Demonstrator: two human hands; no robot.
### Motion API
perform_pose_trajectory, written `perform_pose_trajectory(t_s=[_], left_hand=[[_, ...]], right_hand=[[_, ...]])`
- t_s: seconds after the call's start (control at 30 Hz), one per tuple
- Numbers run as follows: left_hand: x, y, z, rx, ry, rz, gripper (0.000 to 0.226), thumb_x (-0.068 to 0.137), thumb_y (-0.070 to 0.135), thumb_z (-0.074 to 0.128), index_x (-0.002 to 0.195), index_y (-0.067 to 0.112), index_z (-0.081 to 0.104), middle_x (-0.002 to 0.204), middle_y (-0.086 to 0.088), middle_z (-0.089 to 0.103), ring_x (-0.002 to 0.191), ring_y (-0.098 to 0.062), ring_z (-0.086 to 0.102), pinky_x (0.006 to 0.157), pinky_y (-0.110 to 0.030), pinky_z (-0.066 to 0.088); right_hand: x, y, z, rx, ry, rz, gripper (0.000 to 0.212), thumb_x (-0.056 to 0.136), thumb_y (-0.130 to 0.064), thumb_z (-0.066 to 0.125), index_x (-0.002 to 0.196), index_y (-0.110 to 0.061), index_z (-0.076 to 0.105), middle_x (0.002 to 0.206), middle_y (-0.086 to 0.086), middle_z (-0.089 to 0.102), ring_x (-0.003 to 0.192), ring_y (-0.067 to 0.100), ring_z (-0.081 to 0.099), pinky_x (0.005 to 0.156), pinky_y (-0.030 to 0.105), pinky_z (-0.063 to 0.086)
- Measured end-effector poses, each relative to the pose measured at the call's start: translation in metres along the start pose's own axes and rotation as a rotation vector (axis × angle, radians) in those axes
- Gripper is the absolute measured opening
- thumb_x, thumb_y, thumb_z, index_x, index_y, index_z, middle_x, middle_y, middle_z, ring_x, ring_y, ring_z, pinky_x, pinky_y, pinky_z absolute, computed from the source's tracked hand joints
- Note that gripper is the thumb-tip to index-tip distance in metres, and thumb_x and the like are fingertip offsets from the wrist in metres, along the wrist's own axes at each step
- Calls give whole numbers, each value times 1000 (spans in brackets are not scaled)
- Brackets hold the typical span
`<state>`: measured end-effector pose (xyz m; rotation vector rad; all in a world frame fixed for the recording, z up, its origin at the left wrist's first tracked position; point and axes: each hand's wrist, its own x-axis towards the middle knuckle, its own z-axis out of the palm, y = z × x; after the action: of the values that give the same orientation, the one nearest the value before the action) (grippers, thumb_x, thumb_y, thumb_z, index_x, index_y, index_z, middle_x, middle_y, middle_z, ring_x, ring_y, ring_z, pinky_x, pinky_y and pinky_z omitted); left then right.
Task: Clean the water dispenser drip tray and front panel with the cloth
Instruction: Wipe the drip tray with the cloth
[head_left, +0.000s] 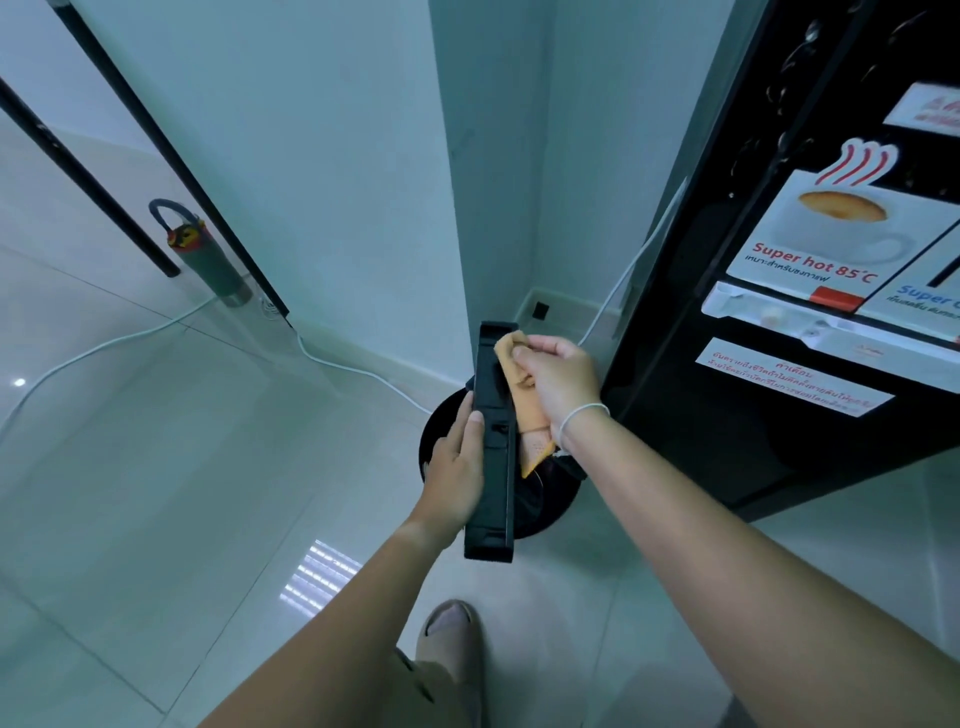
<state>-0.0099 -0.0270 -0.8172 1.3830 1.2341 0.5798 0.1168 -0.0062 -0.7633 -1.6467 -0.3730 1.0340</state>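
My left hand (457, 467) grips the black drip tray (492, 441) by its left edge and holds it on edge, its long side pointing away from me. My right hand (558, 382) presses an orange cloth (522, 395) against the tray's right face, near its far end. A corner of the cloth hangs down below my wrist. The black water dispenser (779, 312) stands to the right, its front panel carrying a "Super hot 85°C" sticker and a warning label.
A round black bin (545, 499) stands on the floor right under the tray. White wall corner ahead, with a white cable (337, 364) along the floor. A grey bottle (208, 254) stands by a glass door at the left. My foot (449, 639) is below.
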Motion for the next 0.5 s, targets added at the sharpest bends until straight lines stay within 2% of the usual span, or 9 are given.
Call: perform_pose_trajectory(t_s=[0.1, 0.17, 0.2, 0.23, 0.27, 0.3, 0.33, 0.43, 0.5], left_hand=[[14, 1, -2, -207, 58, -126, 46, 92, 54, 28, 115, 31, 62, 114, -6, 68, 105, -20, 65, 97, -44, 48], [22, 3, -9, -323, 51, -203, 54, 90, 56, 32, 102, 16, 67, 107, -16, 70, 95, -21, 69, 92, -37, 52], [22, 7, -14, -316, 56, -234, 57, 92, 54, 30, 94, 10, 66, 95, -18, 71, 81, -17, 70, 80, -27, 55], [23, 7, -21, -305, 51, -239, 58, 96, 50, 27, 85, 6, 63, 77, -14, 69, 62, -11, 67, 61, -16, 53], [24, 6, -26, -295, 53, -223, 56, 99, 45, 24, 78, 7, 59, 61, -8, 65, 48, -7, 62, 46, -10, 46], [24, 8, -30, -299, 75, -215, 54, 100, 41, 23, 74, 9, 57, 53, -2, 63, 41, -5, 58, 37, -9, 40], [21, 13, -34, -294, 87, -235, 52, 101, 41, 24, 72, 11, 56, 52, 1, 62, 41, -5, 58, 35, -9, 39], [24, 10, -39, -319, 90, -256, 48, 100, 44, 27, 75, 16, 57, 70, -1, 62, 59, -10, 60, 44, -14, 45], [27, 0, -38, -359, 67, -281, 47, 100, 45, 27, 81, 17, 60, 78, -1, 65, 67, -9, 60, 45, -13, 47]], right_hand=[[-26, 12, 3, -18, -112, 7, 18, 82, -7, 63, 99, -11, 66, 82, -1, 65, 74, 11, 59, 76, 26, 50], [-47, 23, 2, -50, -190, -15, 15, 83, -7, 63, 96, -14, 66, 79, -4, 64, 72, 10, 59, 73, 22, 49], [-55, 27, 1, -69, -231, -24, 14, 83, -7, 63, 93, -16, 66, 79, -3, 65, 72, 10, 60, 72, 22, 49], [-62, 31, 0, -93, -270, -26, 14, 83, -8, 63, 91, -17, 67, 80, -3, 65, 73, 9, 60, 71, 19, 49], [-68, 33, -3, -118, -309, -22, 13, 83, -8, 63, 91, -18, 67, 81, -3, 65, 72, 6, 60, 68, 13, 49], [-71, 34, -5, -145, -347, -24, 13, 84, -9, 63, 92, -17, 67, 82, -4, 65, 71, 1, 60, 65, 7, 47], [-74, 34, -7, -170, -390, -29, 13, 84, -8, 63, 93, -16, 68, 81, -5, 65, 69, -3, 59, 61, 4, 45], [-74, 29, -15, -268, -548, -34, 12, 84, -4, 62, 92, -12, 67, 71, -7, 62, 55, -11, 56, 55, 3, 42], [-63, 21, -20, -312, -554, -53, 14, 84, 0, 61, 93, -7, 68, 68, -7, 60, 48, -11, 54, 52, 4, 41]])
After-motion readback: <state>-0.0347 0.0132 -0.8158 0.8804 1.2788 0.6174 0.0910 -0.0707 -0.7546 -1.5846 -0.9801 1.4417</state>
